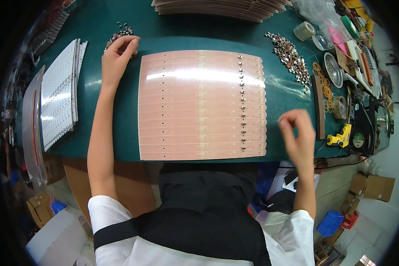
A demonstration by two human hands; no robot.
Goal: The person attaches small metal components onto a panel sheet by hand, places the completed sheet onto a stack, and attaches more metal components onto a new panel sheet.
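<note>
A pinkish panel [181, 111], scored into several horizontal strips, lies flat on the green table. Small metal clips [243, 107] stand in a column down its right side; a column of dark holes runs down its left. My left hand [118, 55] is beyond the panel's far left corner, fingers curled together, at the near edge of a pile of small metal parts [125, 32]. To the right of the panel, my right hand [299, 131] hovers over the table with thumb and forefinger drawn together. Whatever either hand pinches is hidden or too small to name.
Another heap of metal parts [292, 60] lies at the far right. Stacked panels [221, 8] stand at the back, white perforated sheets [62, 95] at the left. On the right are a dark bar [318, 106], rubber bands [323, 84], a metal bowl [333, 69] and a yellow-handled tool [340, 136].
</note>
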